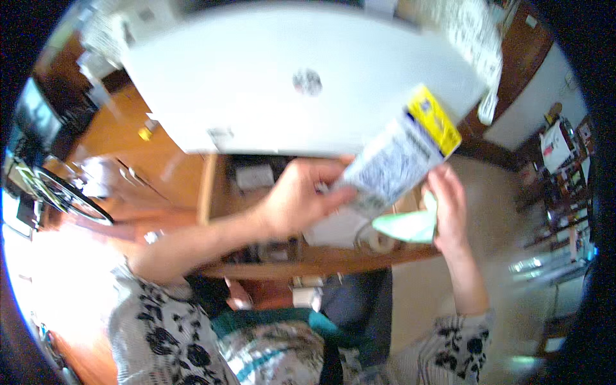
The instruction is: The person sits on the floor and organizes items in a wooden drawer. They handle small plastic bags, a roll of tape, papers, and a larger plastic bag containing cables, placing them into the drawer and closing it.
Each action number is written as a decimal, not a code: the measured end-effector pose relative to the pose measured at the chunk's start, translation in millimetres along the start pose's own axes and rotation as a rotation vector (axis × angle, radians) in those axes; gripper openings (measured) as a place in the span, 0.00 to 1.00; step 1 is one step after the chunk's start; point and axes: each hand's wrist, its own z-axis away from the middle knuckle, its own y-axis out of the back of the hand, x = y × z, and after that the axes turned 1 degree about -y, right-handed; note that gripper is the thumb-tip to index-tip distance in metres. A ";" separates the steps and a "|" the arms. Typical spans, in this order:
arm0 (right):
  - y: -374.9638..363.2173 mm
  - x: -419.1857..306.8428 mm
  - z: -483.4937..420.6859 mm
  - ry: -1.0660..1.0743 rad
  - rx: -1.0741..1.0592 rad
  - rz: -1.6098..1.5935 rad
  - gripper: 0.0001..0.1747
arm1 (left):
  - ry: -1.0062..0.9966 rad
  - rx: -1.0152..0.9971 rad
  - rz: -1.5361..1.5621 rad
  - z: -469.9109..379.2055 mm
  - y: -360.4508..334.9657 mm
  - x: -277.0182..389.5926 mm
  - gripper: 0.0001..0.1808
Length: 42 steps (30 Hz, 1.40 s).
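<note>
My left hand (308, 192) grips the lower end of a long, flat carton (394, 159) with a yellow end and blurred small print on its pale side. The carton is tilted, its yellow end pointing up and to the right. My right hand (448, 207) is closed around a piece of light green cloth or paper (409, 226) that sticks out to the left. Its fingertips are at the carton's right edge, just below the yellow end; whether they press on it I cannot tell. Below both hands an open wooden drawer (308, 269) holds papers and small items.
A white tabletop (231, 86) with a round dark mark spreads beyond the drawer. Patterned fabric (474, 53) hangs at its far right. A bicycle wheel (72, 197) is at the left, on the wooden floor side. Cluttered shelves (553, 192) stand at the right. Blur hides detail.
</note>
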 end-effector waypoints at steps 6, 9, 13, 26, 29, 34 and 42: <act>0.1 -14.3 4.8 -0.118 -0.142 -0.083 0.13 | -0.821 0.232 -0.611 11.2 43.7 42.5 0.17; -7.5 -21.6 3.0 -0.073 -0.168 -0.115 0.13 | -0.963 0.249 -0.828 25.0 67.2 75.2 0.23; -22.7 -46.3 10.1 -0.094 -0.255 -0.124 0.14 | -1.113 0.435 -0.988 29.0 91.3 95.9 0.20; -35.0 -68.7 20.9 0.152 -0.450 0.093 0.14 | -0.962 0.788 -1.018 -11.6 156.7 92.0 0.13; -33.4 -72.2 21.3 0.200 -0.456 0.144 0.11 | -0.974 0.877 -1.024 -9.3 159.5 88.4 0.12; -54.3 -99.3 7.4 0.454 -0.328 0.516 0.06 | -0.937 0.959 -1.054 -7.4 156.9 88.7 0.11; -108.6 -147.6 -73.6 1.225 -0.025 1.313 0.12 | -1.001 0.844 -1.183 -30.4 147.9 96.5 0.18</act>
